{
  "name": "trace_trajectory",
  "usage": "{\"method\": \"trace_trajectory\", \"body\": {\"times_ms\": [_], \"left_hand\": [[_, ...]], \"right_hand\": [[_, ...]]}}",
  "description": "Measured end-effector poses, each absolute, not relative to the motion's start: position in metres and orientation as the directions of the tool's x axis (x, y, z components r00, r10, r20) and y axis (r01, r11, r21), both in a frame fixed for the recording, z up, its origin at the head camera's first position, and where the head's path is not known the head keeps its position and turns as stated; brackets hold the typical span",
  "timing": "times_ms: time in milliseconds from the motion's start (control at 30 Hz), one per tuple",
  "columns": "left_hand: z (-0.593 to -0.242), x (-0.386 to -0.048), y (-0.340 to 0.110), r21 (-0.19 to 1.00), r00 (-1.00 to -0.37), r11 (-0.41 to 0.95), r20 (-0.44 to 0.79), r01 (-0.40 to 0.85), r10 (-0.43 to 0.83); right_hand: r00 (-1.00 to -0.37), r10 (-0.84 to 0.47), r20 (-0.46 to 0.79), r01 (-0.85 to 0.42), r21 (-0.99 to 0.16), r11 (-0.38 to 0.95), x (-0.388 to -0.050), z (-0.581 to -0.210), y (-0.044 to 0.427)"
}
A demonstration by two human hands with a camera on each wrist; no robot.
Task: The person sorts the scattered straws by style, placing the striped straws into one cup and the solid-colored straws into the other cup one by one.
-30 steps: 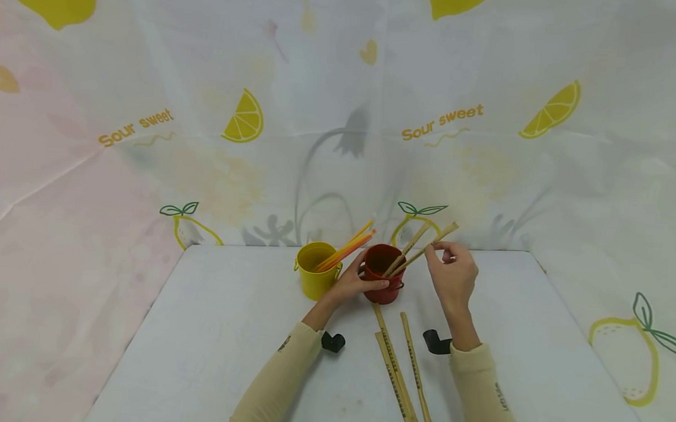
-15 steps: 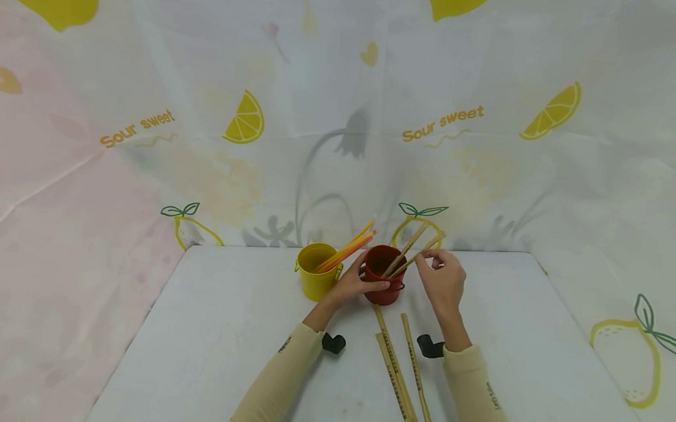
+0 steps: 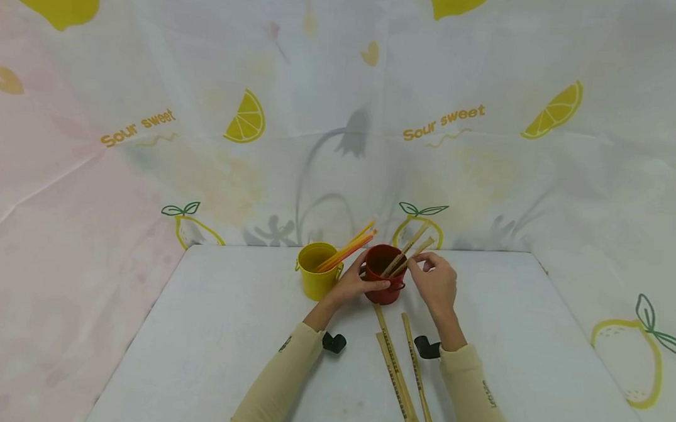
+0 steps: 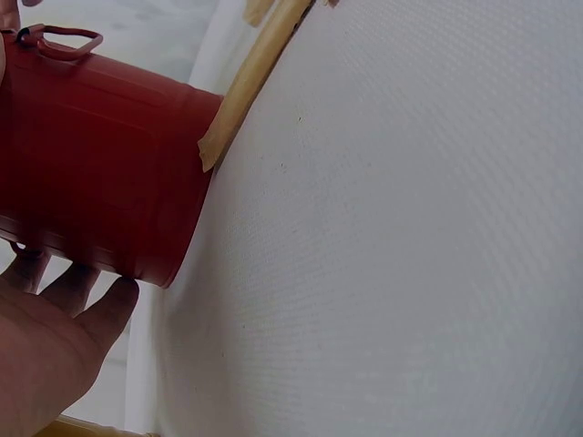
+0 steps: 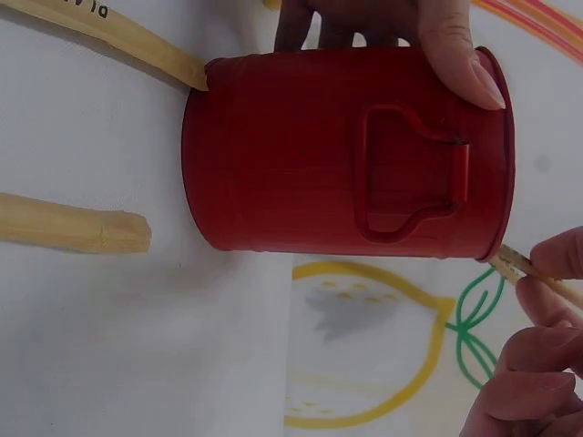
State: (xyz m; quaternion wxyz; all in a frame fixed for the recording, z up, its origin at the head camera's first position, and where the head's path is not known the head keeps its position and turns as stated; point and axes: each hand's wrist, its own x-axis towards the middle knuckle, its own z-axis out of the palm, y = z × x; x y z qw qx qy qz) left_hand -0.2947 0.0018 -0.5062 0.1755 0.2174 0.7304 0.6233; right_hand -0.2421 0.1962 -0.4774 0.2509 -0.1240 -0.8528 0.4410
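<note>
I count one red metal bucket point(image 3: 389, 294) and one yellow metal bucket point(image 3: 316, 287). Three long tan printed sticks point(image 3: 413, 353) lie on my worktop point(image 3: 225, 332); two more tan sticks point(image 3: 413, 241) stand in the red bucket. The slim orange-and-yellow sticks point(image 3: 352, 248) bunch too tightly to count.

in the head view, right of the frame's centre, the right hand point(image 3: 435, 283) is now lower and farther left, nearer the red bucket point(image 3: 382, 296); the tan stick point(image 3: 424, 246) it pinches reaches deeper inside, its upper end lower. the right sleeve point(image 3: 470, 387) has shifted left too.
</note>
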Motion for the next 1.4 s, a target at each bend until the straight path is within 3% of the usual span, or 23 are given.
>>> {"method": "trace_trajectory", "body": {"times_ms": [367, 567, 900, 1233, 1400], "left_hand": [[-0.535, -0.311, 0.006, 0.986, -0.851, 0.125, 0.026, 0.107, 0.524], [-0.536, -0.311, 0.005, 0.988, -0.847, 0.108, 0.037, 0.111, 0.530], [-0.535, -0.312, 0.005, 0.989, -0.842, 0.104, 0.035, 0.107, 0.538], [-0.507, -0.298, 0.001, 0.987, -0.834, 0.118, 0.027, 0.111, 0.552], [-0.523, -0.306, 0.004, 0.988, -0.832, 0.098, 0.048, 0.122, 0.553]], "right_hand": [[-0.896, 0.361, 0.258, 0.033, -0.772, 0.635, -0.237, -0.472, 0.196], [-0.924, 0.297, 0.242, 0.026, -0.735, 0.677, -0.230, -0.469, 0.199], [-0.981, 0.164, 0.105, 0.055, -0.659, 0.750, -0.213, -0.465, 0.205], [-0.996, 0.088, -0.001, 0.068, -0.640, 0.765, -0.198, -0.463, 0.206], [-0.996, 0.051, -0.079, 0.089, -0.617, 0.782, -0.194, -0.470, 0.207]]}}
